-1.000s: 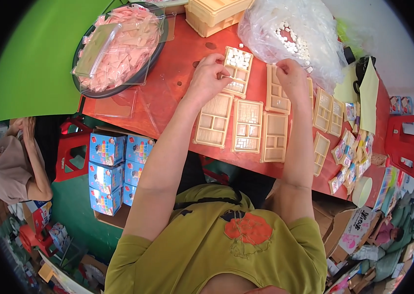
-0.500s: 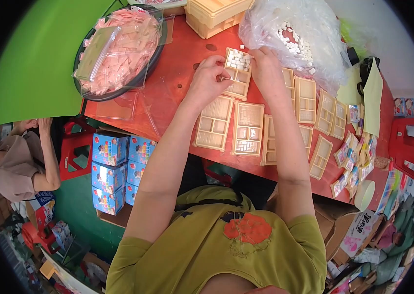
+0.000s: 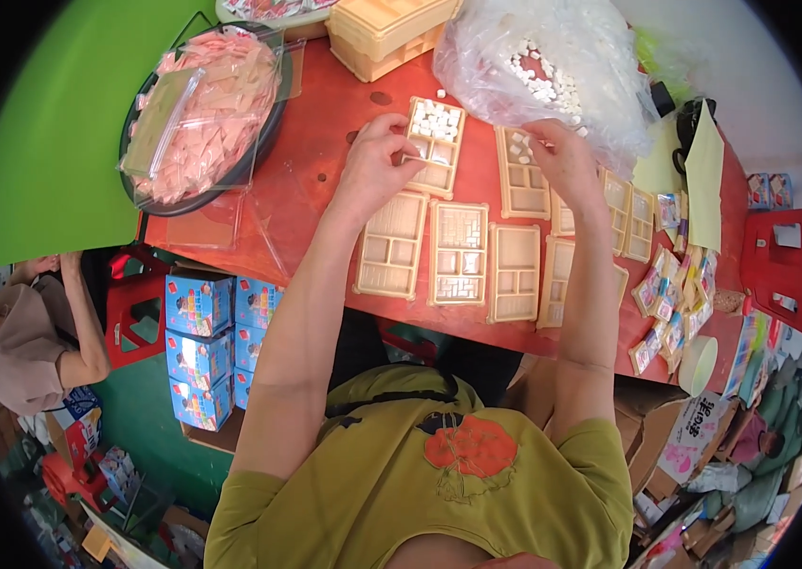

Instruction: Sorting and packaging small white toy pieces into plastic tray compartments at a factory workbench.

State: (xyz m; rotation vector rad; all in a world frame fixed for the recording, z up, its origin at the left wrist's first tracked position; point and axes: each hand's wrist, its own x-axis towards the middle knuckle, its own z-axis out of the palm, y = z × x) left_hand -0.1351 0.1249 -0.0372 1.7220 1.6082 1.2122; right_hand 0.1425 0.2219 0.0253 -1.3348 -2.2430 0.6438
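My left hand [image 3: 377, 163] is closed at the left edge of a beige compartment tray [image 3: 436, 176], its fingers and thumb on the rim. White cubes [image 3: 437, 119] fill the far compartment of that tray. Over a second beige tray [image 3: 523, 194] to the right, my right hand [image 3: 567, 163] has its fingers drawn together. A few white cubes [image 3: 518, 149] show at its fingertips, in the far part of this tray. What the fingers hold, if anything, is hidden. Several more beige trays [image 3: 458, 254] lie nearer me, some partly behind my right forearm.
A clear plastic bag [image 3: 477, 59] with loose white cubes lies at the back. Far left stands a dark basin [image 3: 273, 123] of pink packets under clear plastic lids. Stacked beige trays [image 3: 377, 43] sit behind. Small colourful packets [image 3: 671, 303] lie right; blue boxes [image 3: 200, 356] stand below left.
My right hand has moved right, from the first tray to the second one. My left hand stays at the first tray. The whole view has shifted slightly.
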